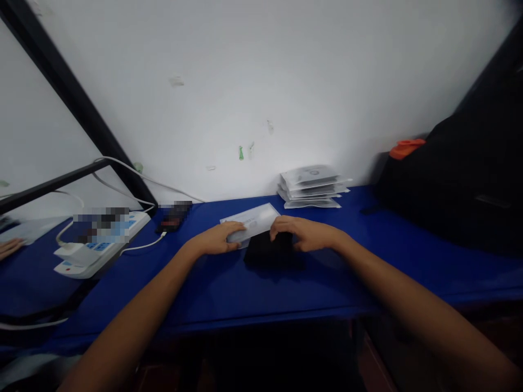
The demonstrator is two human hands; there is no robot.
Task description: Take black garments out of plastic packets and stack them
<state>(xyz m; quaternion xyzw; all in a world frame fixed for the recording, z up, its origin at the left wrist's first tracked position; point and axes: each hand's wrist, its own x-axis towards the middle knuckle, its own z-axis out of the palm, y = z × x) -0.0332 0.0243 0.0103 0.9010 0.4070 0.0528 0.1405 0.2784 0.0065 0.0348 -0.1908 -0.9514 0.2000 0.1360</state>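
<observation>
The bag stack at one o'clock looks done; the clear bag at twelve doesn't.
Your left hand pinches it; your right hand bends over black cloth, grip hard to tell.

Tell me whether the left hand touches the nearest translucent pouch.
Touching: the head view shows the left hand with fingers laid on the nearest translucent pouch.

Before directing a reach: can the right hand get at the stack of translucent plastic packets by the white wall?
Probably yes: only glossy blue tabletop shows between the right hand and the stack, though that hand is at a black fabric-like item.
</observation>
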